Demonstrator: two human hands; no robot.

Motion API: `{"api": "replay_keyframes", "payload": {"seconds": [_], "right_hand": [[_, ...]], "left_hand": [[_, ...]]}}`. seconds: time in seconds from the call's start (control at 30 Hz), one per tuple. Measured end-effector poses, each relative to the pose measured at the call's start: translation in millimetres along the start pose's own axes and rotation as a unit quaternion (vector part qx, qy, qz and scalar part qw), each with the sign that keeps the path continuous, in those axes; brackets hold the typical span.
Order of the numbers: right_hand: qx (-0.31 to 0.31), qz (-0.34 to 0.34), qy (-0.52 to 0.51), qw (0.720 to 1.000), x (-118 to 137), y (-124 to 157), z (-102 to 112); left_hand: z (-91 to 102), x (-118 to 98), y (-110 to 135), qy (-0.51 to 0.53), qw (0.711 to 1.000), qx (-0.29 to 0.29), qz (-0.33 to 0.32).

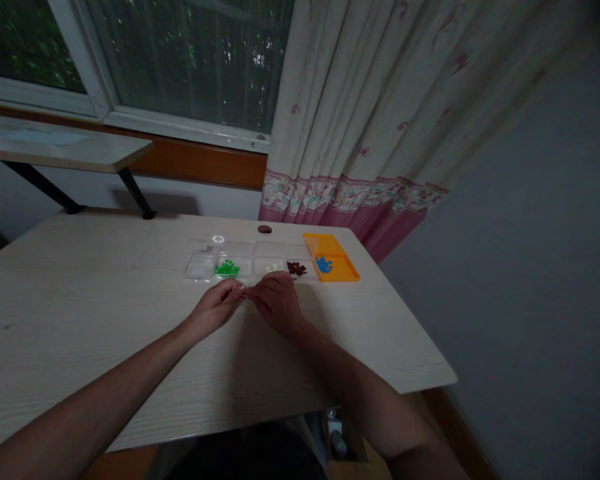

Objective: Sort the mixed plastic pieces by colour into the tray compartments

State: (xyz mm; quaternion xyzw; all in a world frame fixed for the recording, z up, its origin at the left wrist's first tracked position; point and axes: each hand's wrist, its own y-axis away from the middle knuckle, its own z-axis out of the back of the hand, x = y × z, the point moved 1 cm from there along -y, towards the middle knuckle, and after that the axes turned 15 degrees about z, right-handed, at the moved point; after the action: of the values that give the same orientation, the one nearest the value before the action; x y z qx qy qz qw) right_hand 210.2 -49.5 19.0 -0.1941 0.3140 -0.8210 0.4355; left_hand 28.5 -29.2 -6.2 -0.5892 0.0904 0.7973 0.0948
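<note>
My left hand [220, 303] and my right hand [276, 300] meet fingertip to fingertip over the pale wooden table [105, 320], both pinched closed on something too small to make out. Just beyond them lies a clear compartment box [200, 269] holding green beads [227, 269], pale yellow beads [271, 267] and dark brown beads [296, 269]. To its right sits an orange tray [340, 267] with blue beads [324, 265] on it.
A small round hole [265, 229] marks the table's far edge. A second table [55, 148] stands at the back left under the window. A patterned curtain [360, 133] hangs behind. The table's right edge drops to the floor.
</note>
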Motion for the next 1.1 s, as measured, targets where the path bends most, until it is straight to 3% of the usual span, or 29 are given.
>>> {"api": "replay_keyframes", "payload": {"seconds": [0.1,0.23,0.4,0.8,1.1], "right_hand": [[0.003,-0.037,0.018,0.999,-18,3,5],[-0.051,-0.187,0.095,0.976,-67,20,17],[-0.051,-0.300,0.150,0.941,-107,44,17],[0.000,-0.357,0.167,0.919,-104,49,15],[-0.099,-0.317,0.172,0.928,-104,44,18]], "left_hand": [[5.7,-2,0,-0.043,0.998,-0.022,-0.033],[19.9,-3,-4,-0.125,0.983,-0.073,-0.112],[31.0,0,-10,-0.167,0.974,-0.105,-0.115],[31.2,2,-9,-0.184,0.972,-0.096,-0.108],[31.0,6,-12,-0.219,0.963,-0.105,-0.117]]}}
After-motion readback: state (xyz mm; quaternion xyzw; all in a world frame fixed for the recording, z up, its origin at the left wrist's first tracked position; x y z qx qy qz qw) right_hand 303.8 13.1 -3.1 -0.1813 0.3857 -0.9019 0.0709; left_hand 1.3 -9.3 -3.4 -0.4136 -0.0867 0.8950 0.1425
